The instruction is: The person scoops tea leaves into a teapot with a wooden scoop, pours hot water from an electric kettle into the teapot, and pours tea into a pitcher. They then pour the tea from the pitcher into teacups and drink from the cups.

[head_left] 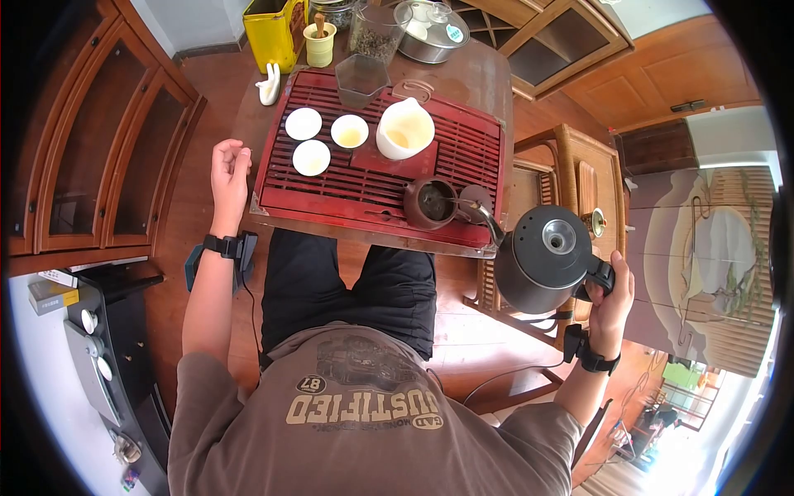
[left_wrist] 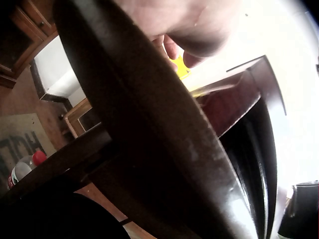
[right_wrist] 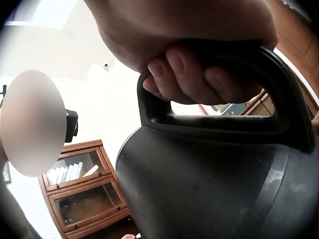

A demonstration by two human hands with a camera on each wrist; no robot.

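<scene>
My right hand [head_left: 610, 302] grips the handle of a black kettle [head_left: 529, 269] off the tray's right front corner. In the right wrist view its fingers [right_wrist: 192, 79] curl around that handle. The kettle's thin spout [head_left: 490, 221] points at a small brown teapot [head_left: 419, 217], which is uncovered with dark contents. Beyond the left edge of the red slatted tea tray [head_left: 364, 207], my left hand [head_left: 229, 178] is held with loosely bent fingers and nothing in it. Three white cups [head_left: 312, 158] stand on the tray's left part, and a white pitcher [head_left: 404, 132] with pale yellow liquid stands near its middle.
Behind the tray are a yellow tin [head_left: 269, 37], a pale cup [head_left: 319, 50] with a wooden tool and a lidded glass pot [head_left: 434, 41]. A white figurine [head_left: 269, 85] sits at the table's left edge. A wicker stand [head_left: 608, 165] is at right.
</scene>
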